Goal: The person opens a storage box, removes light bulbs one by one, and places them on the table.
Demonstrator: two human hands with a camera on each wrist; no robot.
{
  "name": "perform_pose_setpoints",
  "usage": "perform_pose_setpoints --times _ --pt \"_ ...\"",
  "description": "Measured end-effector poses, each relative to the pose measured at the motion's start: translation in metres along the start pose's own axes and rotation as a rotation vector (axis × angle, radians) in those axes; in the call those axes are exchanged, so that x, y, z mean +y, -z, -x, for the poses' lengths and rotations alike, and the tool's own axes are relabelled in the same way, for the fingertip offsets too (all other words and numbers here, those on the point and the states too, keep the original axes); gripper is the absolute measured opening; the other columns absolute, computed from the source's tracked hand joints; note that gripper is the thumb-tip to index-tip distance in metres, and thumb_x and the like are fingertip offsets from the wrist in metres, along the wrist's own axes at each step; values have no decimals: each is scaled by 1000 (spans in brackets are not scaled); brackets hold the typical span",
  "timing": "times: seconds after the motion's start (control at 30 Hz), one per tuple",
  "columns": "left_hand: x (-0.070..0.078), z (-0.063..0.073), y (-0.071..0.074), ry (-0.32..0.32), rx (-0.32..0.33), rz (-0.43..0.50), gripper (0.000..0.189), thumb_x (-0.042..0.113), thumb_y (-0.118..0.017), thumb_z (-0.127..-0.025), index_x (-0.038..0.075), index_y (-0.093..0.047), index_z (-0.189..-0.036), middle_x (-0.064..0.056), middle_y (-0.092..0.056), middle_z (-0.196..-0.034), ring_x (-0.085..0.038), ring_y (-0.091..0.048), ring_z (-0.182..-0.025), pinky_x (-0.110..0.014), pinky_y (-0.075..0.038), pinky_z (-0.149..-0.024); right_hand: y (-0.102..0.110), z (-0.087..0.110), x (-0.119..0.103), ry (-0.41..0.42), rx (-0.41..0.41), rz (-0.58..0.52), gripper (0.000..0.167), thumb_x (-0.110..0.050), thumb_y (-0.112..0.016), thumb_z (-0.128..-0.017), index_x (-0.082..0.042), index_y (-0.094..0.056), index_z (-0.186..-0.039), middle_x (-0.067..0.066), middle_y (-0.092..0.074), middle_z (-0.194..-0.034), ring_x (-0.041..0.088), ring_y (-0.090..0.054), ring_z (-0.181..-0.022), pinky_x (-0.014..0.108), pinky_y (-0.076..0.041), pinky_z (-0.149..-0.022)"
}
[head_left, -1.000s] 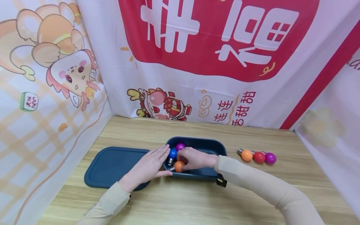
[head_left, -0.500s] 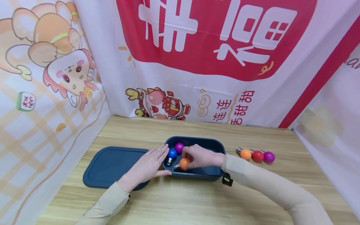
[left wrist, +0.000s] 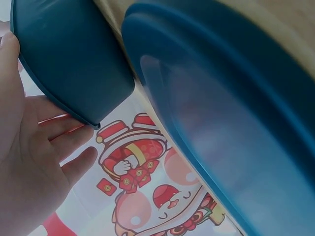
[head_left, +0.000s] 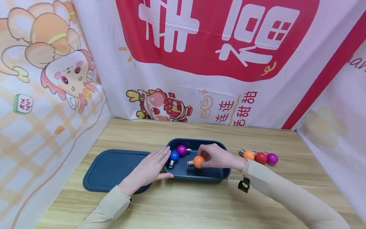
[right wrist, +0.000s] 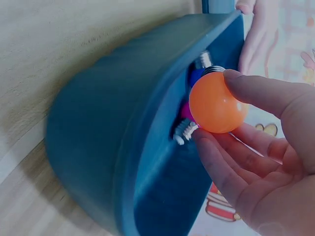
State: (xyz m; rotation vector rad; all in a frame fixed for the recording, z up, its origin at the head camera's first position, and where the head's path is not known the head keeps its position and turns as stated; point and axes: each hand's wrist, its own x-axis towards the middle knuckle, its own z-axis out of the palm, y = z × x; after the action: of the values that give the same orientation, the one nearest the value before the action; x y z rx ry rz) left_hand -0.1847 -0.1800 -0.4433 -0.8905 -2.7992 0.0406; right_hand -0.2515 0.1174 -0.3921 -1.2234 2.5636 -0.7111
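Note:
An orange light bulb (head_left: 199, 162) with a silver screw base is pinched between the thumb and fingers of my right hand (head_left: 216, 156), over the dark blue box (head_left: 197, 180). In the right wrist view the orange bulb (right wrist: 218, 103) shows at the level of the box's rim. My left hand (head_left: 148, 170) rests on the box's left end, its fingers straight along the rim and the thumb at the front edge. Inside the box, at the left, lie a blue bulb (head_left: 173, 156) and a purple bulb (head_left: 181, 150).
The dark blue lid (head_left: 114, 171) lies flat on the wooden table, partly under my left hand. Right of the box, an orange bulb (head_left: 249, 155), a red bulb (head_left: 261, 157) and a purple bulb (head_left: 272, 158) lie in a row. Printed cloth (head_left: 183, 70) hangs behind.
My right hand has lifted the orange bulb from the box's left front corner and carried it rightward. My left hand has stayed on the box's left end.

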Motion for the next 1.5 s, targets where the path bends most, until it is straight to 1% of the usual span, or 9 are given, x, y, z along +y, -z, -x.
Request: perform_pose_setpoints --times 0.17,0.33,0.47,0.57,0.63,0.93,1.17,1.37,1.5 --pt "0 2 -1 3 -2 2 94 75 -41 -90 2 -44 -148 -15 -39 -158 -30 -41 -146 -47 -42 -115 2 6 7 -9 39 -21 28 -20 -80 -84 -9 -63 -103 5 -71 -101 14 -67 -86 29 -61 -79" --pt "1 1 -2 0 -11 17 94 75 -41 -90 2 -43 -149 -15 -39 -158 -30 -41 -146 -48 -42 -115 11 17 13 -57 68 -67 30 -19 -80 -84 -9 -63 -105 5 -71 -102 14 -66 -86 29 -62 -80" --pt "2 0 -1 -2 -12 24 93 74 -42 -90 1 -43 -149 -16 -39 -158 -30 -41 -146 -48 -42 -115 21 30 21 -85 116 -77 30 -18 -81 -83 -7 -63 -105 7 -71 -102 15 -67 -86 28 -62 -78" --pt "3 1 -1 -3 -7 21 93 73 -44 -90 1 -43 -148 -16 -39 -158 -31 -41 -145 -48 -42 -114 28 39 27 -98 161 -68 31 -18 -81 -82 -6 -64 -104 9 -72 -101 18 -68 -87 30 -62 -76" --pt "3 1 -1 -4 -5 21 92 73 -45 -90 1 -43 -148 -16 -39 -158 -31 -41 -145 -48 -42 -114 31 45 32 -114 188 -85 32 -17 -82 -82 -4 -64 -105 10 -72 -101 21 -69 -89 32 -63 -76" --pt "5 0 0 -4 -11 41 92 72 -44 -91 1 -43 -148 -17 -39 -158 -31 -41 -145 -48 -43 -114 33 67 54 -184 301 -135 35 -17 -83 -81 -2 -63 -105 15 -71 -101 25 -72 -90 35 -63 -77" --pt "4 0 2 -4 -1 26 91 72 -46 -91 0 -44 -148 -17 -39 -158 -30 -41 -145 -48 -43 -114 40 81 65 -283 375 -118 37 -22 -79 -85 -4 -62 -112 16 -71 -109 28 -71 -97 38 -62 -82" --pt "3 1 2 2 -1 30 92 73 -43 -91 1 -43 -148 -17 -39 -158 -30 -41 -146 -48 -42 -114 48 96 73 -384 417 -147 45 -31 -75 -89 -4 -58 -121 17 -66 -120 33 -68 -107 43 -60 -89" --pt "2 0 1 -2 9 23 93 74 -42 -91 1 -43 -148 -17 -39 -158 -30 -41 -146 -47 -42 -114 51 108 84 -417 447 -146 48 -34 -73 -90 -5 -57 -125 18 -64 -123 36 -66 -110 45 -59 -90"
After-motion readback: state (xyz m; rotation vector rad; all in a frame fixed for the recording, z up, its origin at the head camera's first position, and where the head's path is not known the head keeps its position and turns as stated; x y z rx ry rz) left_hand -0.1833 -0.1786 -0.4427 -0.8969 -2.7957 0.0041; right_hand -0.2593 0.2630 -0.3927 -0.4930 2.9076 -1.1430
